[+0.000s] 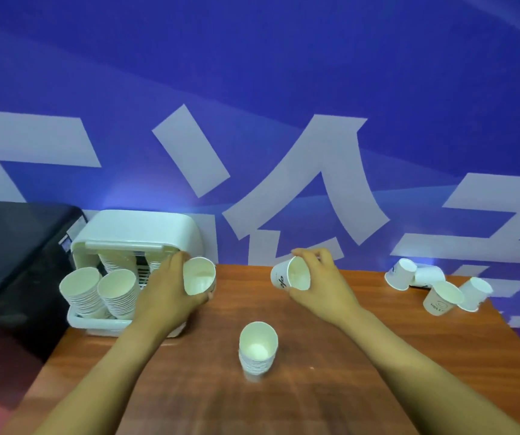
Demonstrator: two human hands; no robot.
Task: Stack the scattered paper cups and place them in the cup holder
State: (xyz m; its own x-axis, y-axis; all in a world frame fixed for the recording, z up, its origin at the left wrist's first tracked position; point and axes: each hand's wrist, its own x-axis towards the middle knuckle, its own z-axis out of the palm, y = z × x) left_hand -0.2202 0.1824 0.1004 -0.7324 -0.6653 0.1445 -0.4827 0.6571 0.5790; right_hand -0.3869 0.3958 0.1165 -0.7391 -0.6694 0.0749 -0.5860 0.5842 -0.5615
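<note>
Wooden table; two hands, one cup each; four cups loose.

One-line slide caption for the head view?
Each hand holds a paper cup above the table's stack.

hands: 2 | held cups: 2 | table stack: 1 | scattered cups: 4 | cup holder: 1 | holder stacks visible: 4

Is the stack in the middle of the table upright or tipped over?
Upright: the stack stands on its base on the table, mouth up, with neither hand touching it.
</note>
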